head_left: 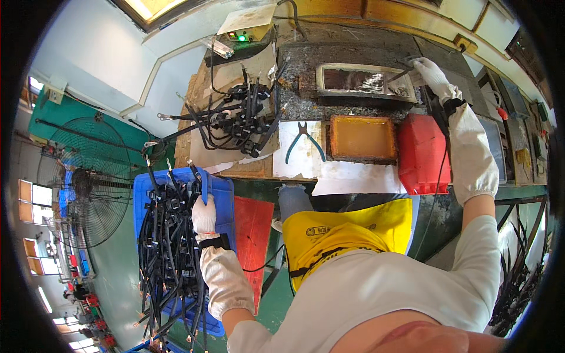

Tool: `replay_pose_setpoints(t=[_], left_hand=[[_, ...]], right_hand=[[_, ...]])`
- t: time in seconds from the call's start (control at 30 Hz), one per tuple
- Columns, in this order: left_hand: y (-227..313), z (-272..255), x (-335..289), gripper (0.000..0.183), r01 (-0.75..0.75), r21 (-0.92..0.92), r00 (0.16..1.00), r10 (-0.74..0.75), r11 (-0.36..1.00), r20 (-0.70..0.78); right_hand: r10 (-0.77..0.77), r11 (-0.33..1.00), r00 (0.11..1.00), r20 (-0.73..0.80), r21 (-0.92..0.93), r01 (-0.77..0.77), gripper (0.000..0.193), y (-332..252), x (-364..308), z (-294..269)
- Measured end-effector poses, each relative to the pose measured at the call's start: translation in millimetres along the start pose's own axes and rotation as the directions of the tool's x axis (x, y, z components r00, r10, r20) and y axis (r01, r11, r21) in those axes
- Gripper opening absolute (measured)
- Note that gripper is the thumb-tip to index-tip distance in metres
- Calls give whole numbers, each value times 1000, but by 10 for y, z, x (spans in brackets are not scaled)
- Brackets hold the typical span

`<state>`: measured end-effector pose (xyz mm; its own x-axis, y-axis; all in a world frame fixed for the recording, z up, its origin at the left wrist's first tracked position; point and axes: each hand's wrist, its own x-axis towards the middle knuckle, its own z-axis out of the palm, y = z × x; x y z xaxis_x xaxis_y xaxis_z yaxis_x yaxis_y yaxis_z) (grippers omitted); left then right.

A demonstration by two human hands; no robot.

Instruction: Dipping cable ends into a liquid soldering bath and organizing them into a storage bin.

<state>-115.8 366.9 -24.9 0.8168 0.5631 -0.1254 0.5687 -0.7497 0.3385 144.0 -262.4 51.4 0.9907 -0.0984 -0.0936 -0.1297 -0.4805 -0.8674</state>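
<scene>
My left hand (pixel 204 216), in a white knit glove, curls at the right side of the black cables (pixel 170 235) piled in a blue crate (pixel 225 203). Its fingers appear closed on one cable, though their tips are partly hidden. Several cables end in copper-coloured lugs. At the far right of the bench, my gloved right hand (pixel 431 73) grips a thin dark scraper (pixel 400 75). The scraper slants over the right end of a rectangular metal pot (pixel 353 94), which has a dark film on the left and a shiny silvery surface beside it.
More black cables (pixel 241 115) lie heaped on the bench's left. Blue-handled pliers (pixel 305 141) rest on white paper beside an amber-filled tray (pixel 364 138) and a red bin (pixel 422 154). A box with a green light (pixel 247 32) stands behind. A large fan (pixel 85 182) is at left.
</scene>
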Motion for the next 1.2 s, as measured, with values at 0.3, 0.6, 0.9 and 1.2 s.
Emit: replay_pose_setpoints(t=[0.3,0.6,0.9,1.2], left_hand=[[90,-44,-38,36,10,-9,1000,-10,1000,7],[109,-49,-37,35,-8,-15,1000,8,1000,-4],[109,-40,-58,35,25,-1,1000,-25,1000,9],[79,-45,-58,34,12,-12,1000,-12,1000,1]], right_hand=[[8,985,998,-62,-171,-19,28,-64,-54,-236],[-152,969,983,105,213,127,28,-455,72,460],[-52,974,985,166,226,14,29,-507,268,1133],[-39,976,998,51,216,27,27,-228,339,804]])
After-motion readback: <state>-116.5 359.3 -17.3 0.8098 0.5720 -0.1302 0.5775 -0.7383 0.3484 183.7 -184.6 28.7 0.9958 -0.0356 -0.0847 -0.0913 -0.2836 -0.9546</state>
